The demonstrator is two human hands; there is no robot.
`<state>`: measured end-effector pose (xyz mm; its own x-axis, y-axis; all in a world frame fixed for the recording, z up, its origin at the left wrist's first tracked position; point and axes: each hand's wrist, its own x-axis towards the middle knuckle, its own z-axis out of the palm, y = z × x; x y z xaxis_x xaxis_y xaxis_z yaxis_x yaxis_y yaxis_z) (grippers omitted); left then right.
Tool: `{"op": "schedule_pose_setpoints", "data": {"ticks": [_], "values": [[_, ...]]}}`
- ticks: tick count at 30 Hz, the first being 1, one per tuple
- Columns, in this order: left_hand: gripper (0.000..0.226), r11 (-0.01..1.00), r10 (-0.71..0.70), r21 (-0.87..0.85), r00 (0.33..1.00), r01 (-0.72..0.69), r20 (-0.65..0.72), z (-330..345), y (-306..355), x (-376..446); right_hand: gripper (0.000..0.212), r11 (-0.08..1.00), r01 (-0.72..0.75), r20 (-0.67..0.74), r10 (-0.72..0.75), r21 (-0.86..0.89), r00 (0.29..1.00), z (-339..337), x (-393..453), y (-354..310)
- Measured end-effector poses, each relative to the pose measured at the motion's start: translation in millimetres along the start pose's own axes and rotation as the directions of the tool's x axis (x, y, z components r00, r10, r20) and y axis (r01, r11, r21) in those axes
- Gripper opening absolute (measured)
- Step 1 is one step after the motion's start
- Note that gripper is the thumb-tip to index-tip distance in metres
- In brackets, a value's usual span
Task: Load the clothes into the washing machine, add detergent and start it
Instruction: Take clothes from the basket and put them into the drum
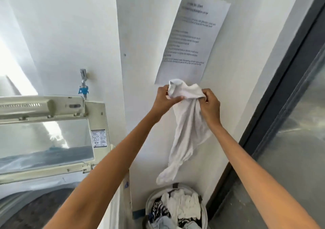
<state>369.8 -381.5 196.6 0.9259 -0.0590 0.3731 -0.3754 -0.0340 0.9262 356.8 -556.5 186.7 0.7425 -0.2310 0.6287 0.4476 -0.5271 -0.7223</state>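
A white garment (186,128) hangs in the air in front of the white wall, its lower end dangling just above the laundry basket (149,204). My left hand (164,99) grips its top edge on the left. My right hand (210,104) pinches the top edge on the right. The basket stands on the floor at the bottom centre, holding white and black-and-white patterned clothes (179,209). The top-loading washing machine is at the left with its glass lid (45,141) raised; part of its dark drum (29,209) shows below.
A printed paper notice (191,35) is stuck on the wall above my hands. A water tap with a blue fitting (83,84) sits on the wall behind the washer. A dark-framed glass door (290,123) runs along the right side.
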Motion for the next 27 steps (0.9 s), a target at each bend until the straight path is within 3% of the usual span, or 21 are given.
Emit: {"op": "schedule_pose_setpoints", "data": {"ticks": [2,3,5,7,9,12,16,18,21,22,23,24,26,27], "values": [[0.021,1.0,-0.003,0.02,0.989,0.006,-0.148,-5.5,11.8,2.9,0.016,0.992,0.108,0.146,-0.098,-0.063,0.985,-13.7,5.8,-16.9],[0.024,0.997,-0.068,-0.054,0.971,0.057,-0.227,-9.0,17.7,5.0,0.018,0.982,0.126,0.247,-0.088,-0.14,0.965,-19.7,9.3,-17.6],[0.026,0.972,-0.192,-0.187,0.938,0.142,-0.288,-16.1,32.3,5.9,0.034,0.943,0.079,0.444,0.077,-0.322,0.893,-34.8,10.8,-16.9],[0.026,0.96,-0.235,-0.209,0.938,0.184,-0.255,-16.1,43.4,3.5,0.052,0.885,0.0,0.586,0.308,-0.465,0.75,-47.4,1.3,-13.2],[0.024,0.962,-0.243,-0.18,0.942,0.204,-0.232,-9.6,50.3,2.9,0.056,0.865,-0.012,0.64,0.38,-0.501,0.668,-52.0,-13.8,-12.3],[0.014,0.951,-0.27,-0.214,0.938,0.224,-0.219,0.8,60.4,0.9,0.053,0.858,0.002,0.654,0.39,-0.514,0.648,-44.5,-38.7,-14.1],[0.022,0.953,-0.278,-0.204,0.908,0.222,-0.312,-9.5,80.1,-4.7,0.054,0.74,-0.008,0.58,0.534,-0.673,0.615,-42.3,-63.4,1.9],[0.018,0.968,-0.236,-0.174,0.898,0.182,-0.371,-32.2,87.4,-7.3,0.047,0.741,-0.1,0.508,0.546,-0.664,0.667,-49.8,-68.0,5.5],[0.027,0.951,-0.281,-0.232,0.883,0.204,-0.376,-81.2,83.5,-13.9,0.022,0.773,-0.168,0.191,0.351,-0.612,0.917,-57.2,-64.6,-1.7],[0.032,0.933,-0.321,-0.278,0.875,0.228,-0.363,-95.8,81.2,-16.8,0.017,0.794,-0.157,0.099,0.263,-0.587,0.96,-56.6,-59.8,-5.9],[0.035,0.908,-0.363,-0.336,0.867,0.248,-0.342,-107.5,79.0,-19.0,0.014,0.796,-0.123,0.095,0.22,-0.593,0.971,-56.9,-53.5,-10.4],[0.038,0.887,-0.394,-0.382,0.857,0.261,-0.331,-116.8,78.0,-21.1,0.016,0.77,-0.061,0.182,0.225,-0.635,0.957,-56.2,-46.6,-13.9],[0.039,0.878,-0.418,-0.388,0.845,0.281,-0.332,-127.3,76.0,-26.3,0.023,0.662,0.04,0.376,0.374,-0.749,0.848,-57.3,-34.6,-20.6],[0.038,0.882,-0.421,-0.367,0.844,0.296,-0.331,-130.5,75.6,-29.9,0.025,0.631,0.045,0.382,0.409,-0.775,0.829,-57.9,-29.7,-25.3]]}}
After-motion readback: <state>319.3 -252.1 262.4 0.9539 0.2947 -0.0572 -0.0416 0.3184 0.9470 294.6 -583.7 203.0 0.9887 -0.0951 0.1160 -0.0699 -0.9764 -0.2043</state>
